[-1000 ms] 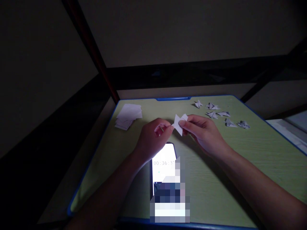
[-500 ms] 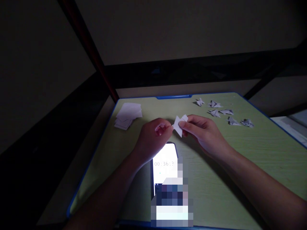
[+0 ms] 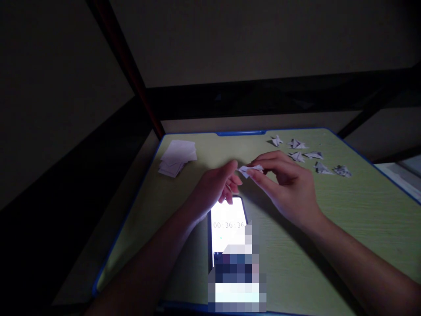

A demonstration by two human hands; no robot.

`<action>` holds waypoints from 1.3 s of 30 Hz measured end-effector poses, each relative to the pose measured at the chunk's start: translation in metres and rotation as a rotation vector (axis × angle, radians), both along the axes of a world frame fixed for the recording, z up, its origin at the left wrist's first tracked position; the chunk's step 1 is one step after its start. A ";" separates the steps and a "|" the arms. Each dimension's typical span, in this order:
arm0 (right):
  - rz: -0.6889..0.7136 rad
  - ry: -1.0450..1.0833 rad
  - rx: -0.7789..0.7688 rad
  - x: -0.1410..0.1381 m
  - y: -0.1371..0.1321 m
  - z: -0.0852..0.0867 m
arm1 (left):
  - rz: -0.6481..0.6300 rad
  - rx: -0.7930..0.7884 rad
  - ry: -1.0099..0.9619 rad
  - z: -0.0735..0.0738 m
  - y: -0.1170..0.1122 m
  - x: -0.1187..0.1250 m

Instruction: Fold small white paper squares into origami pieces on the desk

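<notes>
Both hands meet above the middle of a green table with a blue rim. My right hand pinches a small folded white paper piece between thumb and forefinger, holding it almost flat. My left hand touches the paper's left end with its fingertips, the fingers partly stretched toward it. A lit phone showing a running timer lies on the table just under my left hand.
A loose stack of white paper squares lies at the table's far left. Several finished folded paper shapes are scattered at the far right. Dark bed-frame bars and a reddish post rise behind the table.
The paper piece has turned from standing upright to lying nearly flat. My left hand's fingers have loosened from a tight pinch and my right hand has rolled over the paper.
</notes>
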State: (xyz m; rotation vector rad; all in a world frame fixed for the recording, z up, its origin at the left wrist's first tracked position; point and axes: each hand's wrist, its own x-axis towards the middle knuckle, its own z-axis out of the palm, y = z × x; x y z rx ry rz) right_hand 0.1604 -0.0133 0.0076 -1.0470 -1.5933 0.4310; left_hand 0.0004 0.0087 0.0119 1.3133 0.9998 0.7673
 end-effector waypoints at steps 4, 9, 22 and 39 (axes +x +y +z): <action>-0.003 -0.186 0.138 -0.002 -0.002 0.000 | -0.055 -0.044 -0.095 0.001 -0.001 0.001; -0.011 -0.307 0.180 -0.001 -0.002 -0.002 | -0.028 -0.036 -0.120 0.002 -0.001 0.000; -0.046 -0.200 -0.022 -0.004 -0.004 -0.005 | 0.065 0.137 0.025 0.000 0.001 -0.002; -0.013 -0.184 -0.083 -0.004 -0.006 -0.002 | 0.088 0.223 0.027 -0.002 -0.004 0.004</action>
